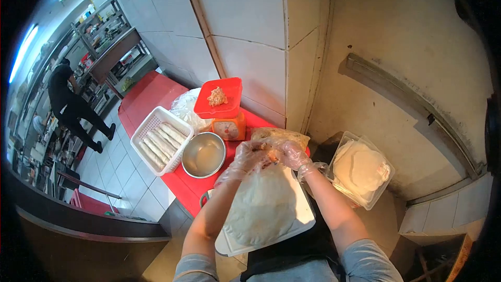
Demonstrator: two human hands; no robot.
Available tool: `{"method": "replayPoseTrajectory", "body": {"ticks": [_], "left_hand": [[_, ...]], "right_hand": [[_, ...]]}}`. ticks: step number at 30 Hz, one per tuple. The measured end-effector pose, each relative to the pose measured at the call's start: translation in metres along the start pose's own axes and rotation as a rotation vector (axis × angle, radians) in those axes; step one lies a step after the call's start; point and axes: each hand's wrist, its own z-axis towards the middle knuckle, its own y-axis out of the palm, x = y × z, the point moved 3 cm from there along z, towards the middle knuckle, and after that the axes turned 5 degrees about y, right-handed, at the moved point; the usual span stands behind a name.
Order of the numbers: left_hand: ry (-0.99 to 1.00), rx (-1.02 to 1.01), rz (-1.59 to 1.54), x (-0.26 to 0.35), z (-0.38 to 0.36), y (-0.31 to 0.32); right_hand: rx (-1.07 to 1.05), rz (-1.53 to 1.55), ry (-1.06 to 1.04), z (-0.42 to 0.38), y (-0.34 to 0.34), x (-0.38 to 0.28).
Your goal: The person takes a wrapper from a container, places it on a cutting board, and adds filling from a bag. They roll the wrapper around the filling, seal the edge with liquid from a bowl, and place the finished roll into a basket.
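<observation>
Both my hands wear clear plastic gloves and meet over the far end of a round, thin white wrapper sheet [261, 206]. My left hand [249, 155] and my right hand [293, 155] have their fingers curled in around a small orange-red clump of filling [272, 155]. The fingertips partly hide it. Beneath the wrapper lies a white cutting board [303, 206]. Just beyond my hands is a plastic bag [282, 134] with yellowish-brown contents I cannot make out.
An orange scale [229, 127] bears a red tray [232, 84] with pale filling. A steel bowl [204, 155] stands beside a white basket [136, 140] of white rolls on the red table [151, 94]. At right is a tub of stacked wrappers [361, 169]. A person [68, 94] stands far left.
</observation>
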Motion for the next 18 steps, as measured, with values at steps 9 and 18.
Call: {"method": "replayPoseTrajectory", "body": {"ticks": [9,18], "left_hand": [[0.207,0.289,0.679,0.169,0.052,-0.141],[0.147,0.453,0.928,0.138,0.108,-0.152]], "right_hand": [[-0.095,-0.076,0.198,-0.007,0.016,0.037],[-0.105,-0.029,0.22,-0.008,0.014,0.04]]}}
